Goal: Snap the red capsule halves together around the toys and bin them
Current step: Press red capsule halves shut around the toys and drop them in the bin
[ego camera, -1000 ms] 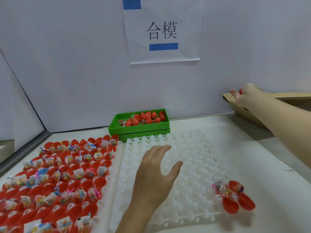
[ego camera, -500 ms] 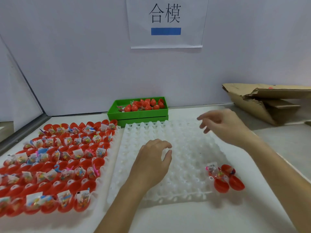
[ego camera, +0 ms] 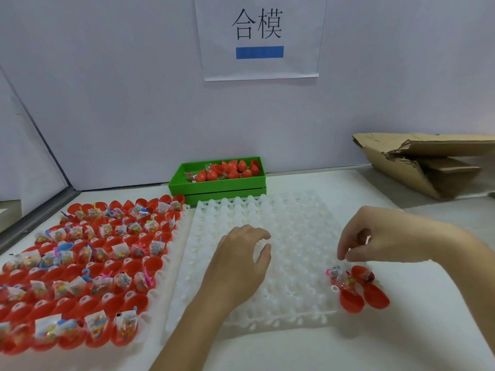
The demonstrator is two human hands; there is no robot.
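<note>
**Hands over the white tray, open capsules at its right corner**

Head view. The left hand (ego camera: pixel 241 263) rests palm-down on the empty white tray (ego camera: pixel 294 223), fingers (ego camera: pixel 257 232) loosely curled and holding nothing. The right hand (ego camera: pixel 380 236) hovers just above the tray's near right corner, its fingers bent downward with the tips drawn toward the thumb; whether they pinch anything cannot be told. Directly beneath them lie open red capsule halves (ego camera: pixel 364 293) with a bagged toy (ego camera: pixel 338 275) on top, partly on the tray edge and partly on the tabletop (ego camera: pixel 401 344). To the left, a second tray (ego camera: pixel 175 253) holds rows of red halves, many carrying bagged toys (ego camera: pixel 120 279). A green bin (ego camera: pixel 217 186) at the back wall, just behind the white tray, contains closed red capsules (ego camera: pixel 227 170). A torn cardboard box (ego camera: pixel 417 162) sits at far right. A paper sign (ego camera: pixel 259 36) hangs on the wall above.
</note>
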